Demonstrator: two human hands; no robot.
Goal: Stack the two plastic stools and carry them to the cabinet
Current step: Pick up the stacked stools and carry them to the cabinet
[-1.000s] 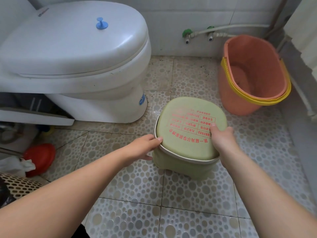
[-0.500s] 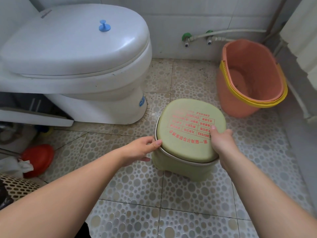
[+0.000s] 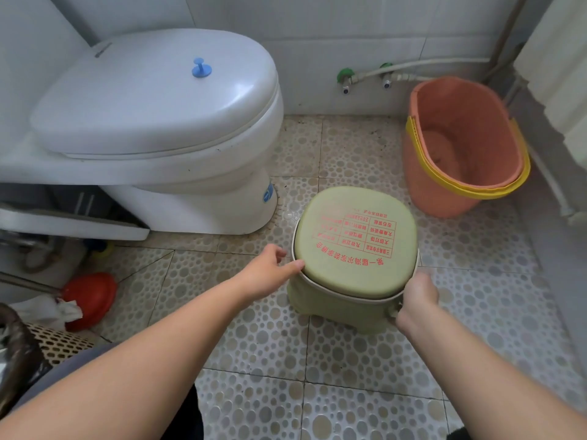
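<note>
Two pale green plastic stools sit nested on the tiled floor, right of centre. The upper stool (image 3: pixel 355 246) has a rounded seat with red printed text. Below a thin white rim, the body of the lower stool (image 3: pixel 333 308) shows. My left hand (image 3: pixel 270 274) is at the seat's left edge, thumb pressed on the rim and fingers curled beside it. My right hand (image 3: pixel 416 300) grips the stack's lower right side, below the seat. I see no cabinet.
A white toilet (image 3: pixel 158 122) with its lid shut stands close on the left. An orange bucket (image 3: pixel 444 192) with a yellow band leans by the back right wall under two taps (image 3: pixel 346 81). A red rubber object (image 3: pixel 90 296) and a mesh basket (image 3: pixel 60 342) lie at the left.
My right hand has slid off the top of the seat down to the stack's lower right side. My left hand stays at the left edge. The view has pulled back slightly.
</note>
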